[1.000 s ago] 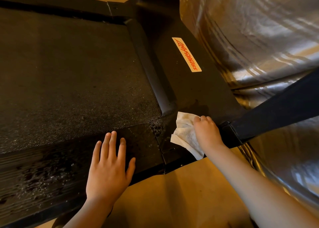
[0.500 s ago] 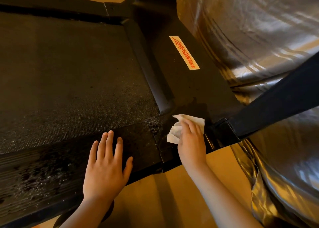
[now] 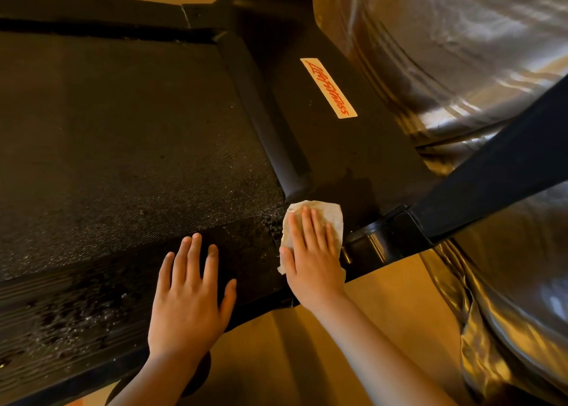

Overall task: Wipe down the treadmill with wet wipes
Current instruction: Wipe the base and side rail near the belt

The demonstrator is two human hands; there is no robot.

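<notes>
The black treadmill fills the left and middle of the view, its textured belt (image 3: 123,147) running to a ribbed rear end cap (image 3: 76,307) speckled with dust. A side rail (image 3: 344,147) carries an orange-lettered sticker (image 3: 329,88). My right hand (image 3: 313,258) lies flat with straight fingers on a white wet wipe (image 3: 333,218), pressing it onto the rear corner of the rail. My left hand (image 3: 187,295) rests flat and spread on the end cap, holding nothing.
A dark upright post (image 3: 498,165) rises from a glossy bracket (image 3: 381,242) just right of the wipe. Shiny silver sheeting (image 3: 461,52) covers the whole right side. Tan floor (image 3: 384,313) shows below the treadmill's edge.
My right hand has slid the wipe leftward from beside the post bracket toward the belt corner and now lies flatter on it. My left hand has stayed on the end cap.
</notes>
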